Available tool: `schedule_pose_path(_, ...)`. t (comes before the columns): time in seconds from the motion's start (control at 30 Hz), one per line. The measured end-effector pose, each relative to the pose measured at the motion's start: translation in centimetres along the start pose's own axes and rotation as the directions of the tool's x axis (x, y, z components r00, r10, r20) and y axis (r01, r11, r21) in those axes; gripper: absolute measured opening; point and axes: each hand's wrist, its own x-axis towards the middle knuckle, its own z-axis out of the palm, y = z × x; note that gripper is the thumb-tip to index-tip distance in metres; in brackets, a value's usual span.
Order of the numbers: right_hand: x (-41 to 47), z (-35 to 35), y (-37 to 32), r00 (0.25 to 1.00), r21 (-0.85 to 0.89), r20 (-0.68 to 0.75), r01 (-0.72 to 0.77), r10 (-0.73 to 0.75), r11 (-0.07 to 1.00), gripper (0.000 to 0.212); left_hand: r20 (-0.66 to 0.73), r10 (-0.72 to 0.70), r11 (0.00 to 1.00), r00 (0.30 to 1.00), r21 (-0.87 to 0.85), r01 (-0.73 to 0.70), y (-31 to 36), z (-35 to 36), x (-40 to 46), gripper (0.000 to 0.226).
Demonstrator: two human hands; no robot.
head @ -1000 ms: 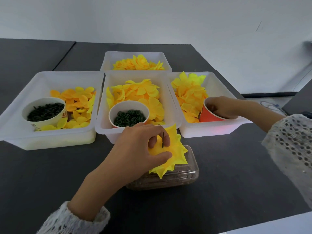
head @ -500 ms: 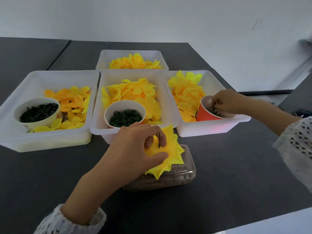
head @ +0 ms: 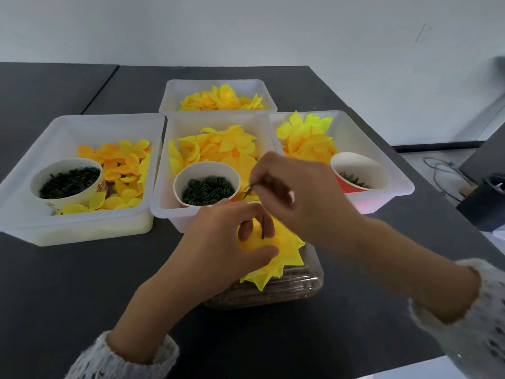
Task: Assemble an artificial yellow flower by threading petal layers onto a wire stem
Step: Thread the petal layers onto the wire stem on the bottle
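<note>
we take the middle tray (head: pixel 164 209) as our landmark, the white plastic one at the centre of the dark table (head: pixel 82 296). it holds a heap of yellow petal layers (head: pixel 218 149) and, toward its near wall, a white paper cup (head: pixel 207 184) of small dark green rings.

just in front of that tray's near wall our left hand (head: pixel 218 242) grips the partly built flower (head: pixel 284 250): the thumb presses on the yellow petals from the near side and the fingers curl round from the far side. a short dark wire stem (head: pixel 263 227) pokes up through the flower's middle between those fingers. the flower's pointed petals fan out to the near right of the tray, over a clear plastic box (head: pixel 300 288) that sits on the table directly in front of the tray.

our right hand (head: pixel 292 192) hovers above the tray's near right corner, fingers bunched to pinch a small dark green piece (head: pixel 249 189) at their tips. the piece hangs just above and slightly behind the stem tip, apart from it. what the piece is exactly we cannot tell.

left of the middle tray stands a second white tray (head: pixel 68 127) with orange-yellow petals and a white bowl (head: pixel 68 184) of dark green bits. right of it a third tray (head: pixel 393 170) holds brighter yellow petals and a red cup (head: pixel 358 173) with green parts inside. behind it a smaller tray (head: pixel 175 94) carries more yellow petals.

white knitted sleeves (head: pixel 123 359) cover both wrists at the near edge of the view.
</note>
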Motion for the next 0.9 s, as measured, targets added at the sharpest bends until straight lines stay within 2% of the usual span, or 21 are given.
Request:
schedule_pose_path(0.07, -0.6, 0.7, -0.5, 0.999, 0.043, 0.027, 0.031, -0.032, 0.999, 0.003, -0.009, 0.006, 1.000, 1.000, 0.007, -0.006, 0.0, 0.0, 0.0, 0.033)
schedule_pose_path(0.2, -1.2, 0.7, -0.3, 0.996, 0.109, -0.031, 0.083, -0.080, 0.991, 0.004, -0.006, 0.006, 1.000, 1.000, -0.013, -0.006, -0.2, 0.3, -0.1, 0.019)
schedule_pose_path(0.33, -2.0, 0.5, 0.0, 0.984, 0.136, -0.050, 0.175, -0.169, 0.975, 0.005, -0.026, 0.024, 0.999, 0.999, -0.041, -0.025, -0.4, 0.4, -0.1, 0.025)
schedule_pose_path(0.4, -2.4, 0.3, 0.1, 0.968, 0.116, -0.044, 0.251, -0.248, 0.961, 0.008, -0.035, 0.045, 0.998, 0.998, -0.040, -0.046, -0.4, 0.4, -0.1, 0.030)
schedule_pose_path(0.57, -2.8, -0.2, 0.5, 0.914, -0.099, 0.010, 0.404, -0.405, 0.909, 0.022, -0.048, 0.067, 0.996, 0.997, -0.056, -0.070, -0.4, 0.3, -0.2, 0.030)
schedule_pose_path(0.8, -2.6, -0.7, 0.9, 0.909, -0.077, 0.051, 0.417, -0.414, 0.906, 0.011, -0.040, 0.059, 0.997, 0.997, -0.050, -0.061, -0.4, 0.2, -0.2, 0.028)
schedule_pose_path(0.9, -2.8, -0.4, 1.1, 0.890, -0.125, 0.091, 0.455, -0.446, 0.882, 0.019, -0.036, 0.073, 0.995, 0.997, -0.068, -0.075, -0.7, 0.3, -0.1, 0.024)
